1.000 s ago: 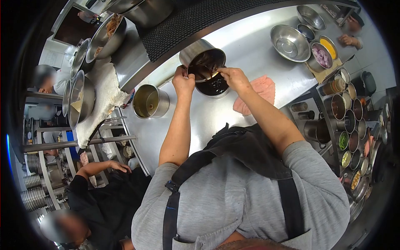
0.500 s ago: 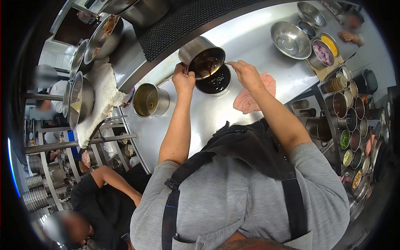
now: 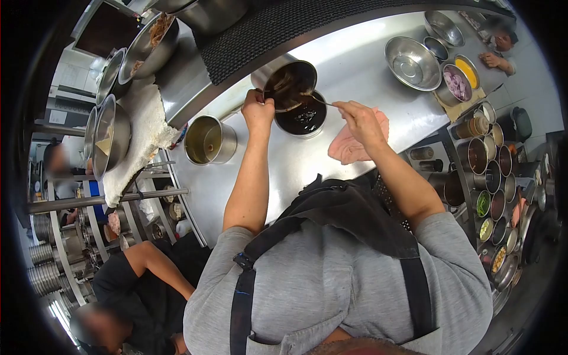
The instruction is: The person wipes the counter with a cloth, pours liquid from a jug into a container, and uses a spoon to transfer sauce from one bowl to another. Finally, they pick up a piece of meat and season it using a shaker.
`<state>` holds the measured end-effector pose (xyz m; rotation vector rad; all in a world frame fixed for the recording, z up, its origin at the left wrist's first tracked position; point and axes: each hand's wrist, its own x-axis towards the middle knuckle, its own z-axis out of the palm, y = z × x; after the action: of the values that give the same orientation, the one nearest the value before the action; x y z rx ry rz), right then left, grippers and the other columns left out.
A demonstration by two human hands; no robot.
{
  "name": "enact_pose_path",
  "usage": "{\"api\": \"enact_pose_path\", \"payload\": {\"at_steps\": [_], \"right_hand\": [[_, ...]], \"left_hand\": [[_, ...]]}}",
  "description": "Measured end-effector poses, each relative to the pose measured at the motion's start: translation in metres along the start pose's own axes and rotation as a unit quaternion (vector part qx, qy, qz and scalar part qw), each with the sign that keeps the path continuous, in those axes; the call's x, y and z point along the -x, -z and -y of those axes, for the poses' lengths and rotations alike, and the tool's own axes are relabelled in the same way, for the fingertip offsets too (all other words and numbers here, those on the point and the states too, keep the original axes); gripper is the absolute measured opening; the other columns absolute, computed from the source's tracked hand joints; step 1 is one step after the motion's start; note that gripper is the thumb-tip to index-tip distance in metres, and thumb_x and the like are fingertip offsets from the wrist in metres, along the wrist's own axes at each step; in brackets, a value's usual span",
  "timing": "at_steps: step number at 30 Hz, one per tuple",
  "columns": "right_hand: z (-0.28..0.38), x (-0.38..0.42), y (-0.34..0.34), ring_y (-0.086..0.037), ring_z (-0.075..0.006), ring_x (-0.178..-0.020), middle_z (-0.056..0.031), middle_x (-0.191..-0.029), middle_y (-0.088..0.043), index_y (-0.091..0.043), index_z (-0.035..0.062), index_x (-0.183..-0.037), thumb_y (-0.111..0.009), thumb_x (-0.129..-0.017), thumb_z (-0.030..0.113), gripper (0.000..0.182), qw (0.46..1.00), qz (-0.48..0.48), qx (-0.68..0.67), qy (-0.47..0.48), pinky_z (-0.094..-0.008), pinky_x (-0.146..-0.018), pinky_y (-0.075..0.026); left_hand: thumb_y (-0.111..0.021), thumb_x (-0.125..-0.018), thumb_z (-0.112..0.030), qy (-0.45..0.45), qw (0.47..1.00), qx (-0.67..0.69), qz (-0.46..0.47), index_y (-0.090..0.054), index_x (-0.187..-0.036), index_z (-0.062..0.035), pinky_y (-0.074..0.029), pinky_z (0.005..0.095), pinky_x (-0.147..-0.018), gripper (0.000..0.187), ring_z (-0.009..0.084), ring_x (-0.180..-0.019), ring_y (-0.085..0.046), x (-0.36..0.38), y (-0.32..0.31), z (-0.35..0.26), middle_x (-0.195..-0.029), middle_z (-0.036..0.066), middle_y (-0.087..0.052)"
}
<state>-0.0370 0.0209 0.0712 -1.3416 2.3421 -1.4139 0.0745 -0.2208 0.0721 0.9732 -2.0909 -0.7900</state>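
My left hand [image 3: 258,112] grips the rim of a steel pot [image 3: 273,70], which is tilted over a second round container [image 3: 303,121] of dark, glossy liquid. Dark residue coats the inside of the tilted pot. My right hand [image 3: 362,125] pinches the thin handle of a utensil [image 3: 319,102], whose far end reaches the tilted pot's mouth. Just below my right hand, a pink cloth [image 3: 349,146] lies crumpled on the steel table [image 3: 284,164]. To the left stands another steel pot [image 3: 210,140] with a little yellowish liquid inside.
Steel bowls [image 3: 412,64], a container of sliced onion [image 3: 456,84] and one of yellow sauce [image 3: 467,72] stand back right. Ingredient containers [image 3: 485,204] line the right rack. Bowls and a white cloth [image 3: 139,130] sit left. Co-workers are lower left [image 3: 142,290], far left and top right.
The utensil's end and my right hand have shifted slightly, with the hand now a little lower and further right. The pot remains tilted in my left hand. The whole view has shifted slightly.
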Motion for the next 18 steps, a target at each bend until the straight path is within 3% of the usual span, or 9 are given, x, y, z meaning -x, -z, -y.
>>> {"api": "enact_pose_path", "payload": {"at_steps": [3,5,9,12,14,18], "right_hand": [[0.024,-0.019,-0.022,-0.063,-0.0324,-0.076,-0.0172,-0.084,-0.066,-0.067,0.0035,-0.106,-0.054,-0.088,0.005,0.022,0.995,-0.071,-0.063,-0.033,-0.0381,-0.07,-0.05],[0.027,-0.037,-0.044,-0.064,-0.0391,-0.085,-0.0231,-0.093,-0.066,-0.068,0.0009,-0.102,-0.052,-0.088,0.007,0.022,0.991,-0.076,-0.018,-0.112,-0.0428,-0.075,-0.05],[0.03,-0.061,-0.084,-0.063,-0.0406,-0.09,-0.0243,-0.093,-0.066,-0.068,0.0,-0.101,-0.05,-0.086,0.009,0.025,0.974,-0.124,0.004,-0.188,-0.0432,-0.08,-0.05],[0.033,-0.074,-0.092,-0.063,-0.0404,-0.095,-0.026,-0.095,-0.066,-0.066,-0.0035,-0.099,-0.049,-0.084,0.008,0.026,0.923,-0.122,-0.129,-0.343,-0.0422,-0.085,-0.05],[0.033,-0.079,-0.096,-0.063,-0.0397,-0.096,-0.0255,-0.097,-0.066,-0.066,-0.0038,-0.101,-0.049,-0.085,0.009,0.026,0.904,-0.145,-0.171,-0.363,-0.0421,-0.085,-0.05],[0.038,-0.088,-0.094,-0.064,-0.0381,-0.098,-0.0238,-0.1,-0.067,-0.065,-0.0039,-0.103,-0.048,-0.086,0.009,0.027,0.875,-0.171,-0.236,-0.386,-0.0415,-0.087,-0.05]], "left_hand": [[-0.065,-0.068,-0.008,0.01,1.0,-0.007,-0.003,-0.053,-0.075,-0.0001,-0.047,0.0419,-0.067,0.016,0.0379,-0.069,-0.058,-0.001,0.001,-0.005,-0.072,0.017,-0.06],[-0.064,-0.068,-0.008,0.004,1.0,-0.02,-0.012,-0.052,-0.074,0.0002,-0.047,0.0422,-0.068,0.016,0.0378,-0.069,-0.058,0.003,0.0,-0.008,-0.073,0.018,-0.059],[-0.064,-0.067,-0.008,-0.042,0.998,-0.024,-0.029,-0.052,-0.074,0.001,-0.046,0.0424,-0.067,0.016,0.0384,-0.068,-0.056,0.01,-0.003,-0.006,-0.072,0.018,-0.058],[-0.064,-0.067,-0.008,0.01,1.0,-0.016,0.0,-0.053,-0.075,0.0019,-0.047,0.0413,-0.067,0.016,0.0369,-0.066,-0.056,0.01,-0.004,-0.006,-0.07,0.017,-0.058],[-0.063,-0.073,-0.001,0.057,0.995,0.071,0.033,-0.05,-0.077,0.0052,-0.056,0.0351,-0.055,0.015,0.024,-0.062,-0.062,0.006,-0.012,0.013,-0.072,0.012,-0.056],[-0.059,-0.076,0.004,0.067,0.992,0.1,0.048,-0.048,-0.083,0.0076,-0.061,0.0323,-0.051,0.013,0.0222,-0.064,-0.064,0.0,-0.014,0.018,-0.078,0.012,-0.055]]}}
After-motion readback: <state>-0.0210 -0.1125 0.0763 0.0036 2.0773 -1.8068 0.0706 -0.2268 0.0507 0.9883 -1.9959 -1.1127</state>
